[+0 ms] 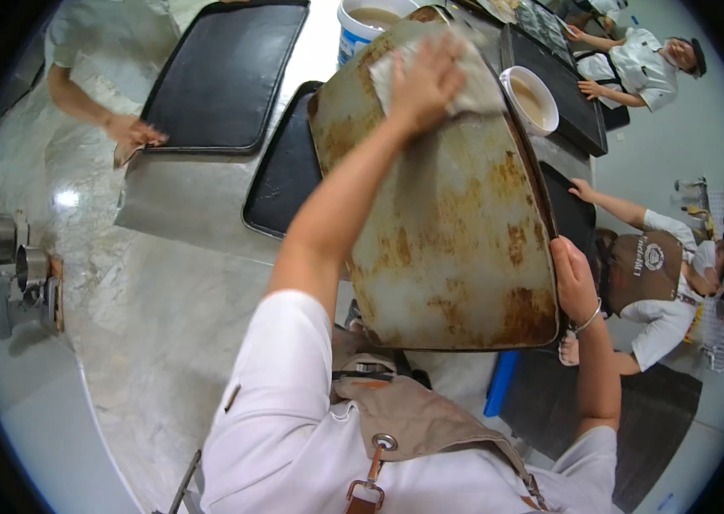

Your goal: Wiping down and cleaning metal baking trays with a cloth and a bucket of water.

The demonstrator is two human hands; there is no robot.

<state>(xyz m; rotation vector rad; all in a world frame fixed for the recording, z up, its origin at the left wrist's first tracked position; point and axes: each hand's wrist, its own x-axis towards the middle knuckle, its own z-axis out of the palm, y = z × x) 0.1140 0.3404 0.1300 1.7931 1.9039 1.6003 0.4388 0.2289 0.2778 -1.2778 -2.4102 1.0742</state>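
Observation:
A rust-stained metal baking tray (439,244), its flat side towards me, is tilted up before me. My left hand (429,80) is pressed on a pale cloth (480,83) against the tray's far part; the fingers are blurred. My right hand (572,276) grips the tray's right edge near the closest corner. A dark tray (281,180) lies partly hidden behind the stained one. Just beyond its far end is a white bucket (344,29) of cloudy liquid, and on the right sits a white tub (532,103) of similar liquid.
A co-worker's hand (134,132) touches a black tray (220,77) at the left. More dark trays (561,109) are stacked at the right, where co-workers stand. A metal table edge (188,212) runs ahead. A blue object (501,385) and dark mat (606,411) lie low at the right.

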